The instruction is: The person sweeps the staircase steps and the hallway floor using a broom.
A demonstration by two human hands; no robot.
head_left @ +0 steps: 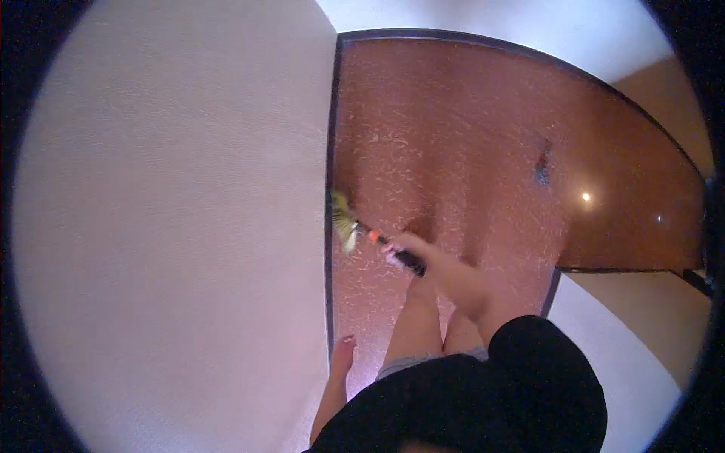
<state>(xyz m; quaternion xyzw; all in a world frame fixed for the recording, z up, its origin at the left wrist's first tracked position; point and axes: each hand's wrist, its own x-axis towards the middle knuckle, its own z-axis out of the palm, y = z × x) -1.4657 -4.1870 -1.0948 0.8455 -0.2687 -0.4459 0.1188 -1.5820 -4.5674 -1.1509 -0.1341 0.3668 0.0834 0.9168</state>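
My right hand (pixel 400 248) is closed around the black handle of a hand broom (pixel 345 226). An orange band circles the handle near the head, and the pale yellow bristles are fanned out, slightly blurred. They touch or nearly touch the dark baseboard (pixel 330 264) where the floor meets the left wall. Lower down, beside that wall, my left hand (pixel 345 349) hangs with its fingers loosely apart and nothing visible in it. A small grey, dusty heap (pixel 542 167) lies on the reddish-brown floor (pixel 453 128) to the right.
A tall pale wall (pixel 181 211) runs along the left side. Another white wall (pixel 483 13) closes off the far end. At the right, a wall corner (pixel 596 317) juts out beside an opening with shiny floor (pixel 634 234), where a light reflects. My bare legs stand below.
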